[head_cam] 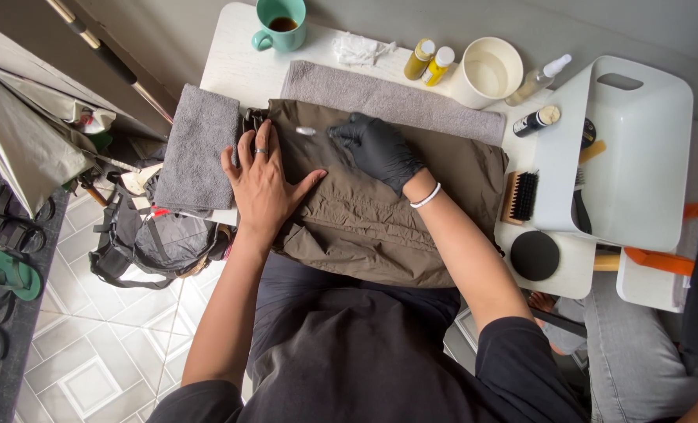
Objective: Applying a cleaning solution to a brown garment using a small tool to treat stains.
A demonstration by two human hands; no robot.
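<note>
Centre of frame: an olive-brown jacket (pixel 388 211) lies spread on the white surface (pixel 231 63). The bare left hand (pixel 264 184), grip released, presses flat on the jacket's left part. The black-gloved right hand (pixel 376 145), grip clenched on a small white-tipped brush (pixel 307 131), works near the upper edge. Upper left: a green mug (pixel 280 23). Right: a wooden brush (pixel 520 197).

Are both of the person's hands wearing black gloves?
No. Only the right hand wears a black glove; the left hand is bare, with a ring, pressed flat on the olive garment.
</note>
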